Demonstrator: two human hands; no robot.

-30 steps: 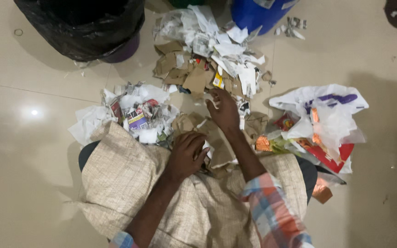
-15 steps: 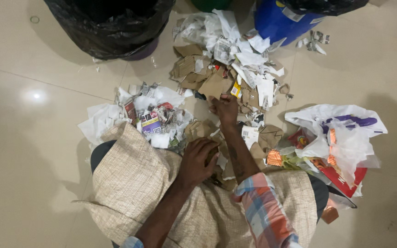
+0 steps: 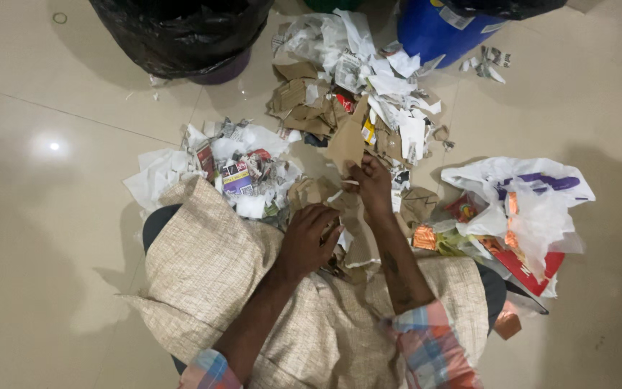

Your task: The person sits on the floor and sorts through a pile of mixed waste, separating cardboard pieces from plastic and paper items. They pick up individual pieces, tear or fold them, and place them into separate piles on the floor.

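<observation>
My right hand (image 3: 373, 184) pinches a brown cardboard scrap (image 3: 345, 144) at twelve o'clock, lifting it off the pile; my left hand (image 3: 309, 241) curls closed over brown paper scraps (image 3: 314, 193) on my lap.

The right hand (image 3: 373, 181) has drawn back from the far heap of torn card and paper and now sits nearer the body, its fingers pinched on a brown piece of cardboard (image 3: 346, 144) that stands lifted off the heap; half a second ago it only touched that piece, lying flat. The left hand (image 3: 309, 241) has shifted slightly right, pressing on the near brown scraps (image 3: 354, 245).
</observation>
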